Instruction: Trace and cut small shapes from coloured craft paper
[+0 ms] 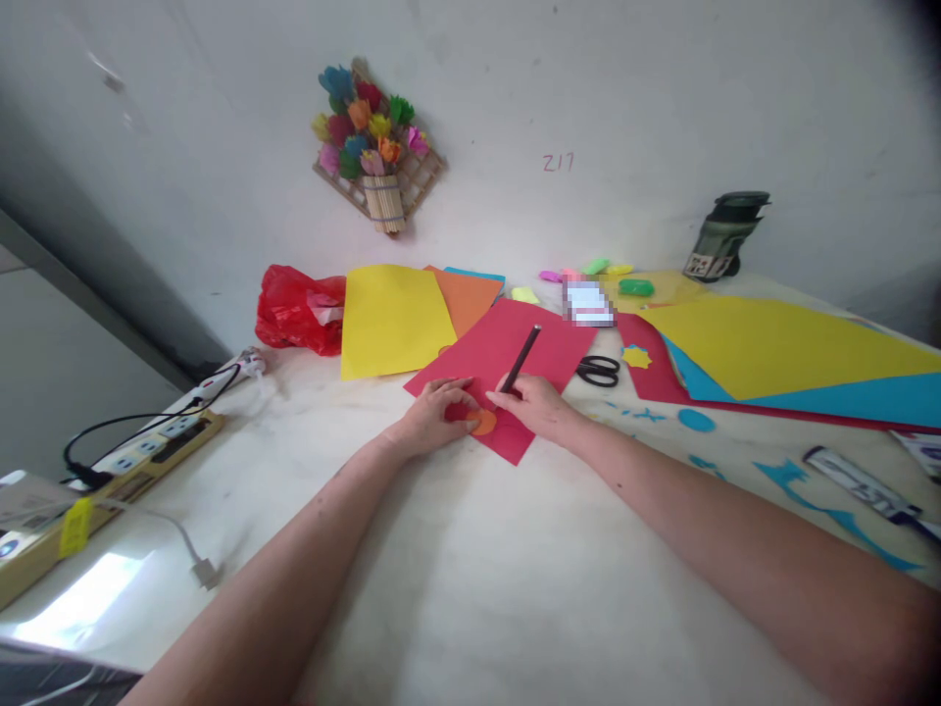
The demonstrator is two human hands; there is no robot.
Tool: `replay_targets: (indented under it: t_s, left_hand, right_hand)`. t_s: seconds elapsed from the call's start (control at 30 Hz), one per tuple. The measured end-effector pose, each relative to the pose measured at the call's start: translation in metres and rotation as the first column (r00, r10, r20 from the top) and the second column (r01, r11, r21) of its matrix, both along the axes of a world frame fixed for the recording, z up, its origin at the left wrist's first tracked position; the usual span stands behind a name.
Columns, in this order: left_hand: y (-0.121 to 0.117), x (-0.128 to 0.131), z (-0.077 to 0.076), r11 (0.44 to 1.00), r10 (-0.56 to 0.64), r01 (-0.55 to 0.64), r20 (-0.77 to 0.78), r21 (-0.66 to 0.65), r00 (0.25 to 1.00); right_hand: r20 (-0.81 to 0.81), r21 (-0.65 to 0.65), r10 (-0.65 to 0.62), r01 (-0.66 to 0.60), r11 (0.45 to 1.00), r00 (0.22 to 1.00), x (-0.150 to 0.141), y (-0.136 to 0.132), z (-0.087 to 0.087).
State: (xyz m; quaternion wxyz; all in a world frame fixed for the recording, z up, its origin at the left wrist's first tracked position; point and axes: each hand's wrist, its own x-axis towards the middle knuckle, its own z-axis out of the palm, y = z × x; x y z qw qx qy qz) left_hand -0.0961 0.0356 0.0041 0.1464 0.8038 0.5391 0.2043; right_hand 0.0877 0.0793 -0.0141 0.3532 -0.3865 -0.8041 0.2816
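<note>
Red paper (507, 338) lies on the table with one corner toward me. On its near part sits a small orange paper circle (483, 423). My left hand (433, 417) rests on the red paper, thumb and fingers curved, holding the circle down against the sheet. In my right hand (536, 404) a dark pen (523, 355) is gripped upright and slightly tilted, right beside the circle; its tip is hidden by my fingers. A curved line shows on the red paper near the circle. Black-handled scissors (599, 371) lie to the right, partly under the red sheet.
Behind lie yellow paper (393, 319), orange paper (470, 299) and a red plastic bag (294, 309). Rightward are more yellow sheets (786, 338), blue scraps (790, 480), a glue tube (860, 482) and a bottle (727, 235). A power strip (154, 451) with cables stands left.
</note>
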Motion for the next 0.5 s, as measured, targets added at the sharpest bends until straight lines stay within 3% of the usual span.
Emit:
replay_targets:
  t_s: [0.5]
  left_hand:
    - [-0.0006,0.0006,0.0011,1.000,0.003,-0.003,-0.005,-0.006,1.000]
  right_hand:
    - [0.008,-0.024,-0.029,0.029,0.999,1.000,-0.0002,-0.0030,0.0033]
